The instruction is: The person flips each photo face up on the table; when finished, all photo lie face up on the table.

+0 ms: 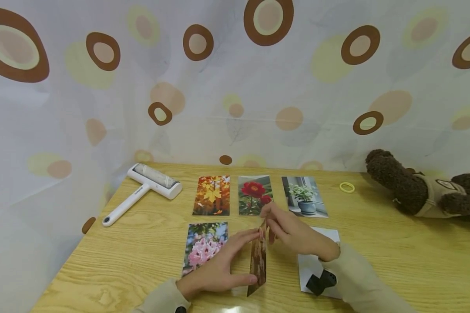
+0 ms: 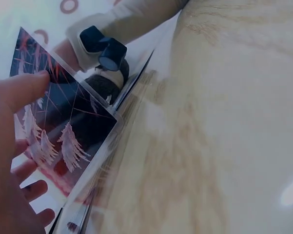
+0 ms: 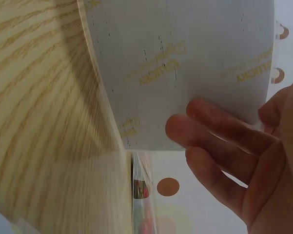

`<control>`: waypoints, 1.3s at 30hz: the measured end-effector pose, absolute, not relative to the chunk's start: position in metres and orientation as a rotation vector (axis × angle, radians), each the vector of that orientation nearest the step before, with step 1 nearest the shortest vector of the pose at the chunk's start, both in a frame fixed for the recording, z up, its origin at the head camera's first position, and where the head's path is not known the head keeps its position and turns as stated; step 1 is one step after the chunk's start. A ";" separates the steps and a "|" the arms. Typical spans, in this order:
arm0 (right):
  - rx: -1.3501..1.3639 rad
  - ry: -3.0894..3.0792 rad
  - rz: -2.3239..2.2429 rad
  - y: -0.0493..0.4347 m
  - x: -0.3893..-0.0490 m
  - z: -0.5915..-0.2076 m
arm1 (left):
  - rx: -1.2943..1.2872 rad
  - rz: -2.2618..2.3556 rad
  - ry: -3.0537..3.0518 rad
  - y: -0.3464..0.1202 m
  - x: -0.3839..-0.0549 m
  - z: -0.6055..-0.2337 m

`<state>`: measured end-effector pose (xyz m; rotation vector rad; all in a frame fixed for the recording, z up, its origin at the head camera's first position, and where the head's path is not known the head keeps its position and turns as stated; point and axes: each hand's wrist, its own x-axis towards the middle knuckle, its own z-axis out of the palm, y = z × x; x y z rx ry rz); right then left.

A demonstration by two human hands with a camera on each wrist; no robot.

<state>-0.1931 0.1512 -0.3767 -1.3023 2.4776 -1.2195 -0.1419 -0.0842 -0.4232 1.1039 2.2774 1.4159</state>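
Observation:
A photo print (image 1: pixel 258 261) stands on edge above the wooden table, between both hands. Its picture side, with pale feathery plumes on a dark ground, faces my left hand (image 1: pixel 219 269). That hand holds the print, with its thumb at the near end and fingertips by the far upper corner. My right hand (image 1: pixel 297 232) pinches the far upper corner. In the right wrist view its fingers lie against the white back (image 3: pixel 146 102), printed with yellow lettering. A pink flower photo (image 1: pixel 204 248) lies left of the print, partly covered by my left hand.
Behind lie a maple leaf photo (image 1: pixel 211 195), a red flower photo (image 1: pixel 253 191) and a potted plant photo (image 1: pixel 304 195). White paper (image 1: pixel 307 265) lies under my right wrist. A lint roller (image 1: pixel 141 193), yellow ring (image 1: pixel 347 187) and brown plush toy (image 1: pixel 407 195) also rest on the table.

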 end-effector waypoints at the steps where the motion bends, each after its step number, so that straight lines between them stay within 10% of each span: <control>1: -1.278 2.461 -1.234 0.152 -0.194 -0.377 | 1.111 1.394 2.285 -0.084 -0.142 -0.424; 39: -1.116 2.465 -0.922 0.179 -0.219 -0.398 | 1.123 0.798 2.702 -0.093 -0.152 -0.432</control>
